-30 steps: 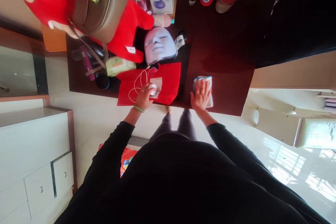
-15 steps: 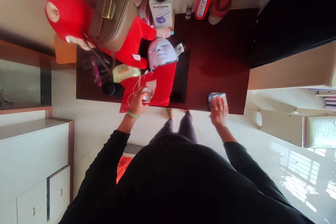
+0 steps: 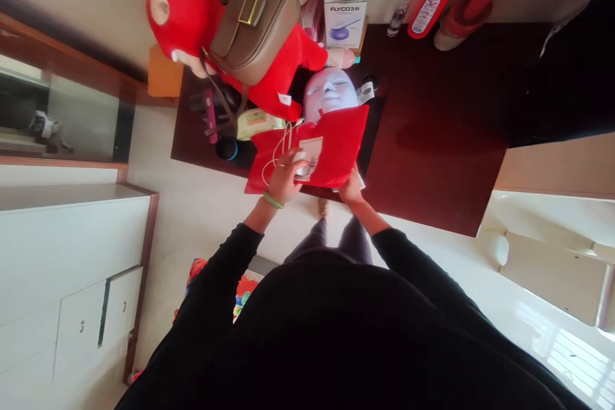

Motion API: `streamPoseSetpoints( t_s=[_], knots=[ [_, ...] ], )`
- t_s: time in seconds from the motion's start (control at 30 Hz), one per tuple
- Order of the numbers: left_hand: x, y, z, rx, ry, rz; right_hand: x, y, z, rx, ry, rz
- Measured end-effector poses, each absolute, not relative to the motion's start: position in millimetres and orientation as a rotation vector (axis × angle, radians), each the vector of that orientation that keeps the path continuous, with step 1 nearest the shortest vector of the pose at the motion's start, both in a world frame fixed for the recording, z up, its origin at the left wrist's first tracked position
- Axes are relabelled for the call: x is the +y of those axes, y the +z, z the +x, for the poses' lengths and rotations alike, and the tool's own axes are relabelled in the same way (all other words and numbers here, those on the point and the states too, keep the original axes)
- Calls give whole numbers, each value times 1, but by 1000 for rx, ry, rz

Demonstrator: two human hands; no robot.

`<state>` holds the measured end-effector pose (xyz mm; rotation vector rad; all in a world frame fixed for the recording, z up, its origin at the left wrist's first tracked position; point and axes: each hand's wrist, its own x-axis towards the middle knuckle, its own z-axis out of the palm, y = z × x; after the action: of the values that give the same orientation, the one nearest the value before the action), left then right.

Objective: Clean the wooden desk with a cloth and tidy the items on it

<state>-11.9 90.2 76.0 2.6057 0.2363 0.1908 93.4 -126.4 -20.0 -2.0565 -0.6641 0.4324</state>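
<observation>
My left hand (image 3: 285,178), with a green bangle at its wrist, is closed around a small rounded white object (image 3: 302,165). A white cable (image 3: 270,163) loops beside it, and a pale printed packet (image 3: 314,152) lies by the fingertips. Under these is a red fabric piece (image 3: 339,141), its right side raised. My right hand (image 3: 352,187) reaches beneath that raised edge. Its fingers are mostly hidden; a bit of the white folded cloth (image 3: 362,184) shows beside them. Behind the red fabric lies a white face mask device (image 3: 330,93), its lower part covered.
A red plush toy (image 3: 192,19) and a brown handbag (image 3: 262,19) stand back left on the dark table (image 3: 442,134). A FLYCO box (image 3: 344,24), a red spray bottle (image 3: 435,3) and a pink object (image 3: 468,16) line the wall. A wipes pack (image 3: 259,122) lies left.
My right hand has moved left from the bare tabletop to beneath the red fabric, whose right side is now raised over part of the mask. My left hand keeps the white object. The view has shifted.
</observation>
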Motion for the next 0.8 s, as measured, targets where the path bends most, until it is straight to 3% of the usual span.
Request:
streamPoseSetpoints(
  t_s=[0.2, 0.4, 0.8],
  knots=[
    [37, 37, 10, 108, 41, 2430, -179, -4, 27, -210, 844, -1329],
    [-3, 16, 18, -33, -79, 2339, -139, -6, 43, 368, 806, -915],
    [12, 29, 19, -102, -205, 1994, -103, -19, 62, 794, 610, -996]
  ],
)
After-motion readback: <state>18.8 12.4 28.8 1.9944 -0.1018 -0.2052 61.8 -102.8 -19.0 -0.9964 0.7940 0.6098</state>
